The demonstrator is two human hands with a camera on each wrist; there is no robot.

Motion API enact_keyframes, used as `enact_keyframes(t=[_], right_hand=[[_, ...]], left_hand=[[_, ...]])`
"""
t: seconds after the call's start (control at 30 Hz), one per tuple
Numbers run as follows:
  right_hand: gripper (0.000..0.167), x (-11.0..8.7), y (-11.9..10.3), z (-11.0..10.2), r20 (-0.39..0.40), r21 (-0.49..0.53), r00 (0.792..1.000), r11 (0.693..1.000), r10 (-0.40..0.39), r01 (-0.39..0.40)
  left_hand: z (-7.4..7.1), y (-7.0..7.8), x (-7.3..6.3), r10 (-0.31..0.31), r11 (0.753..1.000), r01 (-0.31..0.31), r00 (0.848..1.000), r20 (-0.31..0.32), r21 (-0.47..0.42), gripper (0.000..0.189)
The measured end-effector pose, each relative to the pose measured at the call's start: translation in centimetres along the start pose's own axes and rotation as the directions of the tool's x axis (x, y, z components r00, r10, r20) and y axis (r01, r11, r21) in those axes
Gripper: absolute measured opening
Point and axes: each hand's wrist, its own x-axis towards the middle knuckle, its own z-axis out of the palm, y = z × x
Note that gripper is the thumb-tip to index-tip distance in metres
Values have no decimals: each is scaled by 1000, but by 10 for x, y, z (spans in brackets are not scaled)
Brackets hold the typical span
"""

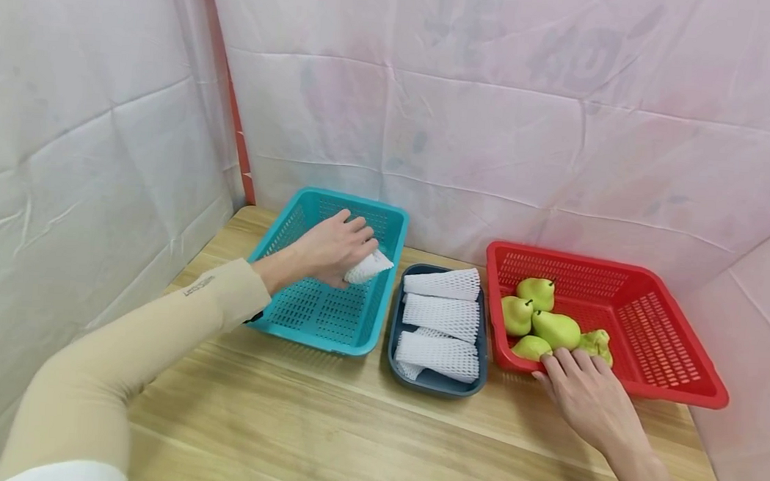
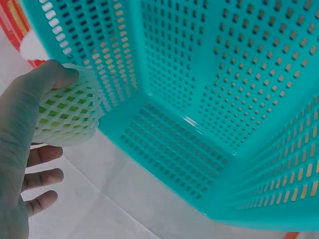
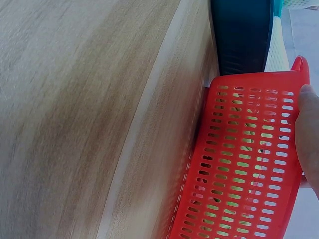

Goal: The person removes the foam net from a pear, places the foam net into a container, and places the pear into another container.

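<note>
My left hand [image 1: 331,248] is over the teal basket [image 1: 392,285], holding a pear in a white foam net [image 1: 368,267]. In the left wrist view, green shows through the mesh of that netted pear [image 2: 70,112], with the thumb on it and the other fingers spread below. On the right, my right hand [image 1: 590,396] reaches over the near rim of the red basket [image 1: 667,394]. Its fingertips are at the bare green pears [image 1: 557,330] inside. In the right wrist view, the basket wall [image 3: 239,164] hides the fingertips; the thumb side lies along the rim.
Between the baskets stands a dark blue tray [image 1: 442,391] with several white foam nets [image 1: 443,316] lying in it. All three containers are on a wooden table [image 1: 320,428]. White sheets [image 1: 465,128] hang behind and at both sides.
</note>
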Motion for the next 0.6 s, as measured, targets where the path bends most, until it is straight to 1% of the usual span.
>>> enact_keyframes(t=[0.17, 0.4, 0.6], right_hand=[[53, 0, -1, -1, 1, 4, 1000, 1000, 2, -2], [53, 0, 0, -1, 7, 2, 1000, 1000, 3, -3], [51, -1, 0, -1, 10, 5, 1000, 1000, 6, -6]], left_hand=[[-14, 15, -4, 26, 999, -26, 999, -40, -20, 82], [-36, 42, -9, 65, 996, -69, 994, -85, -49, 80], [-48, 67, -16, 74, 993, -88, 985, -157, -80, 77]])
